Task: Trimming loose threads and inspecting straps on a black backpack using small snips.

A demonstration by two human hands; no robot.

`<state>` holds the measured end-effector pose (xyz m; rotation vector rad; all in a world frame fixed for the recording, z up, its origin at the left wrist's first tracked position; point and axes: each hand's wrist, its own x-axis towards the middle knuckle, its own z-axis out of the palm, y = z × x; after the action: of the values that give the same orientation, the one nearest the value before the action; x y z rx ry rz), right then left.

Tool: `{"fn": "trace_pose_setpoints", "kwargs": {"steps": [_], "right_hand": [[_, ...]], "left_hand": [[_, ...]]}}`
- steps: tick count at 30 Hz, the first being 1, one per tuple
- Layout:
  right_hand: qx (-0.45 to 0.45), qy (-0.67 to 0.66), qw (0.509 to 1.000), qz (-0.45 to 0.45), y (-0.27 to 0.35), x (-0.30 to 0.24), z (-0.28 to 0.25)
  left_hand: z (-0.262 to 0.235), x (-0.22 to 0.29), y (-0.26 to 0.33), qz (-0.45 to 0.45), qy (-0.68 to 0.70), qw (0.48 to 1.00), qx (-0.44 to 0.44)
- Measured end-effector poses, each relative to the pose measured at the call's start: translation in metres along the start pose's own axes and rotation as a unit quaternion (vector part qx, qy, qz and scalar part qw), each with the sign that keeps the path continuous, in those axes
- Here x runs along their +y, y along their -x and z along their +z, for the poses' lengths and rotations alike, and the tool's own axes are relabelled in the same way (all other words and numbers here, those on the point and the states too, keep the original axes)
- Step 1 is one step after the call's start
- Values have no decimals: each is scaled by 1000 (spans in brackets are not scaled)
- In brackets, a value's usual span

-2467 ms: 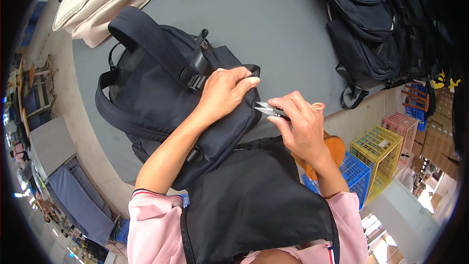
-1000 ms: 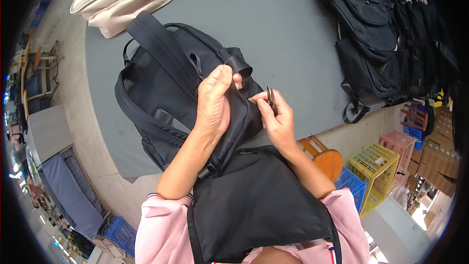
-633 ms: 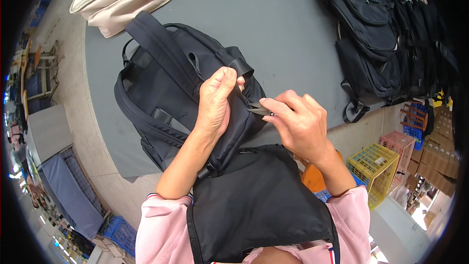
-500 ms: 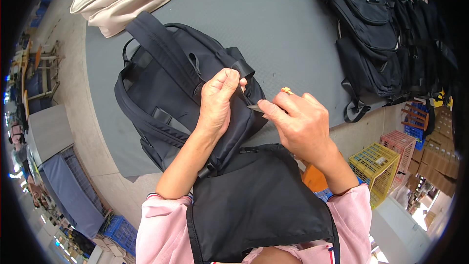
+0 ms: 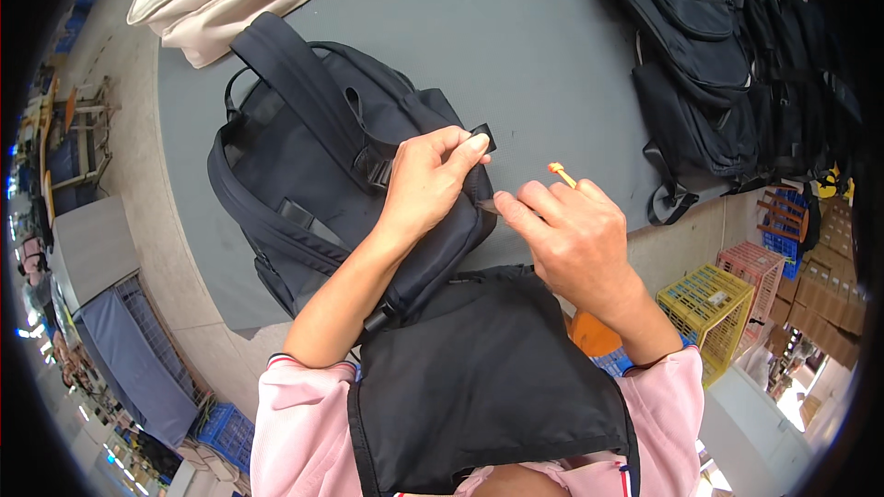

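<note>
A dark navy-black backpack (image 5: 322, 147) lies on the grey table with its shoulder straps facing up. Pinched between the thumb and fingers of my left hand (image 5: 428, 175) is a black webbing strap (image 5: 487, 136), its end poking out beyond the fingertips. Just to the right, my right hand (image 5: 575, 235) is closed around thread snips (image 5: 485, 206). Their pointed metal tip meets the bag's side edge, while a yellow-orange cord (image 5: 561, 174) sticks up behind the knuckles. Most of the snips is hidden in the fist.
A cream bag (image 5: 230, 0) sits at the table's far left. Several black backpacks (image 5: 691, 64) are piled along the right side of the grey table (image 5: 525, 46). Beyond the right edge stand yellow (image 5: 707, 308) and pink crates (image 5: 750, 271). A black apron (image 5: 488, 368) covers my front.
My left hand has moved right and turned, drawing the strap end outward from the bag. The right hand has shifted slightly right, with more of the cord showing. The backpack has shifted slightly left.
</note>
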<state>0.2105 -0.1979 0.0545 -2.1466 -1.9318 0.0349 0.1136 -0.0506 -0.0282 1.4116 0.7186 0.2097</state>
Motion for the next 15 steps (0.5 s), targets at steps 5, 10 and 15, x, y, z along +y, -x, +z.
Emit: {"fn": "trace_pose_setpoints", "kwargs": {"steps": [5, 10, 15], "right_hand": [[26, -20, 999, 2, 7, 2, 7], [20, -4, 1000, 7, 5, -1, 8], [16, 5, 1000, 10, 7, -2, 9]], "left_hand": [[3, -1, -4, 14, -59, 998, 11], [2, 1, -5, -33, -67, 997, -24], [1, -1, -5, -40, -87, 995, -26]]}}
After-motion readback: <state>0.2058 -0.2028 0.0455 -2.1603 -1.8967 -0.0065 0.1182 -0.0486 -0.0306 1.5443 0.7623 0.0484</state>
